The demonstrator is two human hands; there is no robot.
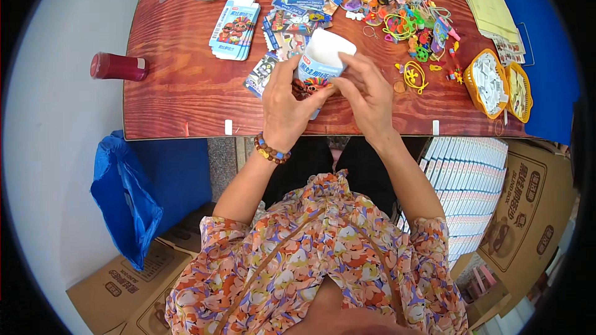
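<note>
A small light-blue printed cardboard box is held over the table's near edge, its white top flap standing up. My left hand is closed around the box's left side, with the thumb across its front. My right hand grips its right side, the thumb at the front and the fingertips at the flap. The inside of the box is hidden. Just beyond my left hand lie colourful printed cards and packets. Left of them is a stack of flat blue boxes.
Small plastic trinkets and cords are heaped at the far right. Yellow baskets of white packets stand at the right edge, near yellow sheets. A dark red bottle lies left. Packed boxes and open cartons sit below.
</note>
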